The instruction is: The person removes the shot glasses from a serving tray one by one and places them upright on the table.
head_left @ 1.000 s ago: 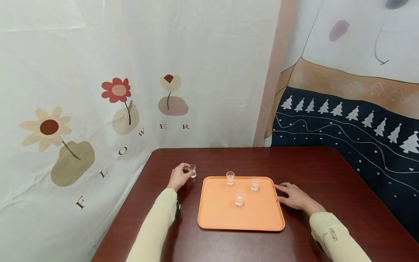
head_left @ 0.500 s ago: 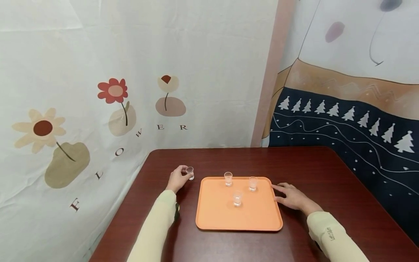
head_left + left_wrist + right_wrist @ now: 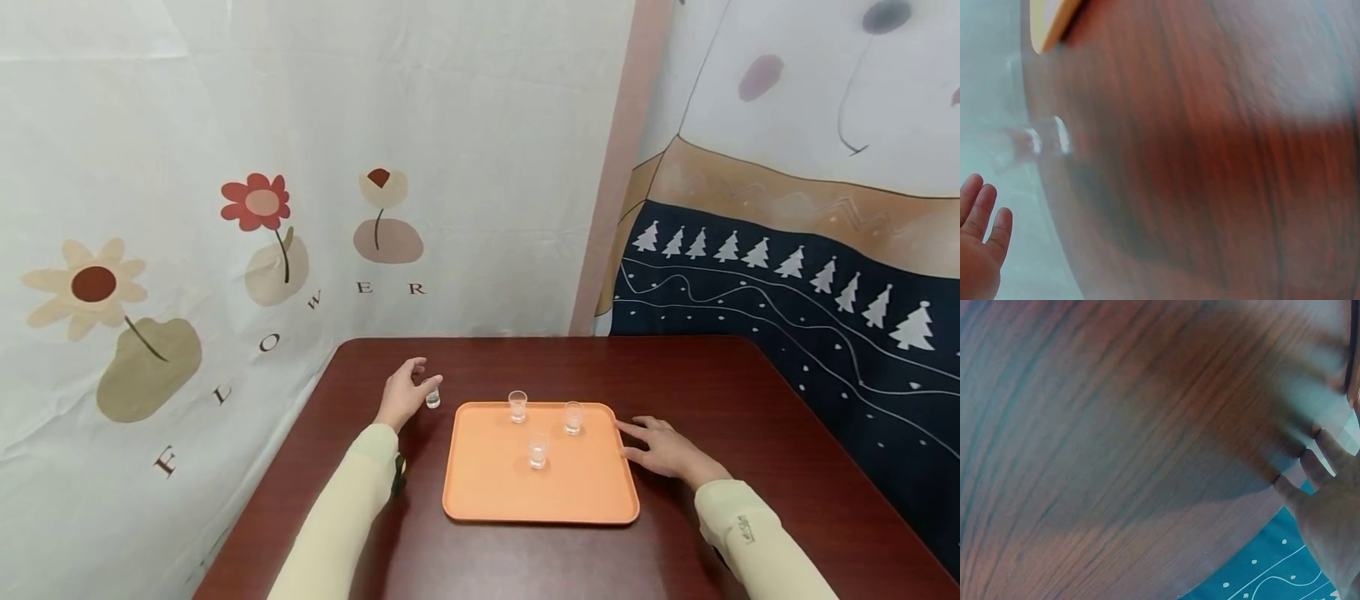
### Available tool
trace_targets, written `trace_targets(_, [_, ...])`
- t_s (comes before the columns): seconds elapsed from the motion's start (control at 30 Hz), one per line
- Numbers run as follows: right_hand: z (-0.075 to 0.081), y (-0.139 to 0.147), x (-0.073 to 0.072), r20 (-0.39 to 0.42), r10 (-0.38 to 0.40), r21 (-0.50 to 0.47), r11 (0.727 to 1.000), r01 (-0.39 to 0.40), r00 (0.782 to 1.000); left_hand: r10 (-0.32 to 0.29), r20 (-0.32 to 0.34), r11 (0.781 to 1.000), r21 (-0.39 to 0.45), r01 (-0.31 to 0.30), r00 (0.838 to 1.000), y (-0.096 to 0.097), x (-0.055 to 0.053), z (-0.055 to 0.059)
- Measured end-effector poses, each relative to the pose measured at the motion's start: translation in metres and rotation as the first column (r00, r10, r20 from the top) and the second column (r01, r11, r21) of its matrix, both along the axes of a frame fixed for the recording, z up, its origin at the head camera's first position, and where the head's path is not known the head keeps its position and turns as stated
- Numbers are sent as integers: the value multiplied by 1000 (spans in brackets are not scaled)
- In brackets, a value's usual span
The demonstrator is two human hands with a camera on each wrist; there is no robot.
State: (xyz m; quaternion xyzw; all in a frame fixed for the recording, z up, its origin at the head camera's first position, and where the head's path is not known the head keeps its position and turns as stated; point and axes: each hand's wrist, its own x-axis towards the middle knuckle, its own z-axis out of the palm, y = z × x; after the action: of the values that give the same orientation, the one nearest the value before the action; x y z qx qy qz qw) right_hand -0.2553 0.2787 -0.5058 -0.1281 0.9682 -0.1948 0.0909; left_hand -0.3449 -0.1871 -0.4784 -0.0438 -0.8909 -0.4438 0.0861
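A small clear shot glass point(image 3: 432, 399) stands upright on the table, left of the orange tray point(image 3: 502, 496). Just beside it is my left hand point(image 3: 401, 395), thumb and fingers spread; in the left wrist view a gap shows between the fingers point(image 3: 980, 206) and the blurred glass point(image 3: 1035, 142). Three more clear glasses stand on the tray: one at the back point(image 3: 517, 407), one at the back right point(image 3: 573, 418) and one near the middle point(image 3: 537, 452). My right hand point(image 3: 666, 450) has its fingers extended at the tray's right edge; in the right wrist view its fingertips point(image 3: 1279, 481) rest on the table.
The dark red-brown wooden table point(image 3: 555, 562) carries the tray and glasses. Behind it hangs a white cloth point(image 3: 487, 167) with printed flowers, and at the right a dark blue tree-patterned cloth point(image 3: 757, 308) borders the table.
My left hand has let go of the glass: its fingers, which pinched the rim, have spread and risen away, and the glass stays on the table. The right hand keeps its place at the tray.
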Motion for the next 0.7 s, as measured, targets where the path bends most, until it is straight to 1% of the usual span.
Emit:
trace_targets(0.13, [-1,-1,-1,10,-7,9,1000,7,1000,-29,-7,999,37,29,1000,14,1,8])
trace_targets(0.2, [0,-1,-1,15,-14,9,1000,14,1000,-49,-7,997,52,50,999,22,2,9])
trace_targets(0.27, [2,-1,-1,13,-10,13,1000,10,1000,-69,-20,996,50,70,997,31,3,10])
trace_targets(0.4, [4,-1,-1,22,-5,22,1000,4,1000,-110,-32,994,21,110,993,49,6,6])
trace_targets(0.47, [3,-1,1,24,1,29,1000,-2,1000,-130,-18,991,16,130,991,58,9,3])
trace_targets(0.6, [3,-2,2,18,7,25,1000,-7,1000,-171,18,985,36,171,985,73,15,-2])
trace_targets(0.7, [5,-2,3,12,2,15,1000,-2,1000,-211,21,977,29,211,977,83,17,-6])
